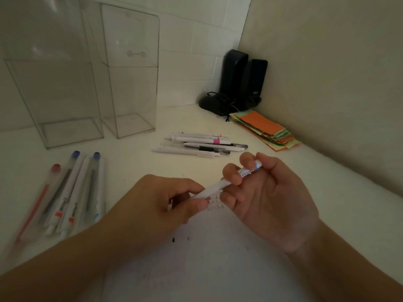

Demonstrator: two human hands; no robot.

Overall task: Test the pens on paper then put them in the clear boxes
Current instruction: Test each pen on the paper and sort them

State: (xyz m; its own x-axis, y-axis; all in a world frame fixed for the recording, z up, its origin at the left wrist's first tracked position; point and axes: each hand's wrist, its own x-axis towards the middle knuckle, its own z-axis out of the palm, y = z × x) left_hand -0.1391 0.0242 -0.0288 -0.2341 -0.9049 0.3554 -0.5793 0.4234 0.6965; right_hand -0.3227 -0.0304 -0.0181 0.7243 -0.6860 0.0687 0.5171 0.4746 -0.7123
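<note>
Above paper (218,269): white pen (214,188) pinched between both hands, left hand (165,201), right hand (268,201).

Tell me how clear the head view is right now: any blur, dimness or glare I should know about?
Head view: dim overall, brightest on the table between the hands; the capped pens at left are motion-smeared; the held white pen reads sharp enough; faint reflections on the clear boxes; wide-angle bending of the box edges.

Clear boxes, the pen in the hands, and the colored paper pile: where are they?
Clear boxes (130,88): head view, right box's front wall.
Pen (212,189): head view, white barrel between both hands.
Colored paper pile (265,123): head view, orange top sheet.
</note>
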